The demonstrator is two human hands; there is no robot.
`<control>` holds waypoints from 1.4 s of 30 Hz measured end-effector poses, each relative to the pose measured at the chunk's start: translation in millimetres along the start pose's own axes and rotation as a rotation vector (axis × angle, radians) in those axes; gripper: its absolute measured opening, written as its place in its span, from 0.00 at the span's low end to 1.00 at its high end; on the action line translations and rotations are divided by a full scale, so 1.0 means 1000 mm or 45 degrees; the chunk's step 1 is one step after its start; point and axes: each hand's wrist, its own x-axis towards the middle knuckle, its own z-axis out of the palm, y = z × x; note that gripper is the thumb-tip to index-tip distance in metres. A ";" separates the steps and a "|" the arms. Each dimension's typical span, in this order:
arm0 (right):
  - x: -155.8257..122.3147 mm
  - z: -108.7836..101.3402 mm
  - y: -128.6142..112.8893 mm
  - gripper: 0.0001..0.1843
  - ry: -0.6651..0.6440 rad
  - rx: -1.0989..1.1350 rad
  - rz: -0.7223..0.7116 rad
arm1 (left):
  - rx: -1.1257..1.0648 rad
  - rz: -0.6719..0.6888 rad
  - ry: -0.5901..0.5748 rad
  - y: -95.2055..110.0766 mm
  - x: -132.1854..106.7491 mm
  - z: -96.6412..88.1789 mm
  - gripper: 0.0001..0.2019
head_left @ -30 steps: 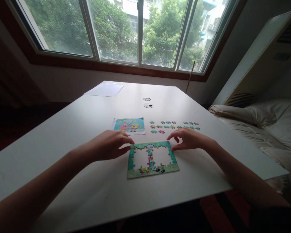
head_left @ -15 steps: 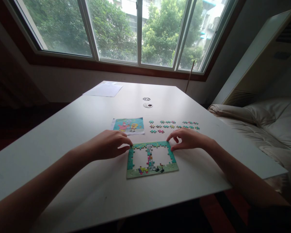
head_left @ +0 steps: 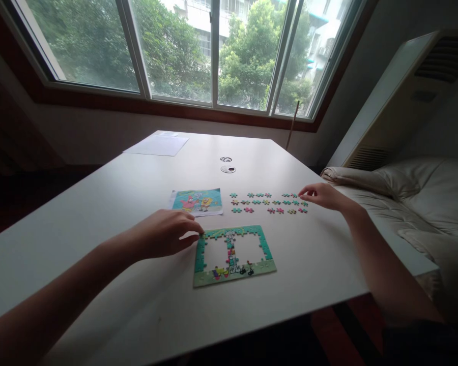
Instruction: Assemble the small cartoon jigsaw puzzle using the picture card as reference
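A part-filled jigsaw puzzle lies flat in front of me, with its border joined and a column of pieces down the middle. Two bare gaps show on either side of that column. My left hand is at its upper left corner, thumb and forefinger closed in on the edge. Farther right, my right hand has its fingertips together at the end of the back row of loose pieces. The piece there is mostly hidden by the fingers. A picture sheet of the cartoon characters lies behind the puzzle.
Loose pieces stand in rows right of the picture sheet. Two small round things lie farther back on the white table. White papers rest at its far left. A light sofa borders the right side, below a window.
My right hand has left the puzzle's upper right corner and moved right and away to the loose pieces. My left hand stays at the upper left corner. The view has shifted slightly.
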 end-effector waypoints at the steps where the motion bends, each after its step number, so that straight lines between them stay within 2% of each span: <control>1: 0.000 0.000 0.008 0.18 -0.021 -0.014 0.034 | 0.001 -0.001 0.005 0.000 0.000 0.000 0.12; 7: -0.001 0.005 0.038 0.19 -0.116 0.002 0.166 | -0.013 -0.007 0.012 -0.001 0.000 0.001 0.12; 15: -0.002 0.010 0.042 0.15 -0.085 -0.004 0.206 | -0.088 -0.017 0.020 -0.002 0.001 0.001 0.12; 22: 0.015 0.028 0.017 0.17 0.098 -0.058 0.130 | -0.097 -0.022 0.017 -0.002 0.001 0.002 0.12; 28: 0.030 0.042 0.002 0.16 0.145 -0.047 0.060 | -0.068 -0.036 -0.013 -0.002 0.002 0.001 0.12; 36: 0.036 0.039 -0.005 0.11 0.164 0.079 0.047 | -0.090 -0.037 0.012 -0.002 0.002 0.002 0.12; 39: 0.034 0.037 -0.014 0.13 0.187 0.155 0.072 | -0.098 -0.043 0.006 -0.002 0.002 0.002 0.12; 42: 0.030 0.035 -0.031 0.17 0.207 0.412 0.048 | -0.121 -0.055 0.002 -0.002 0.003 0.003 0.11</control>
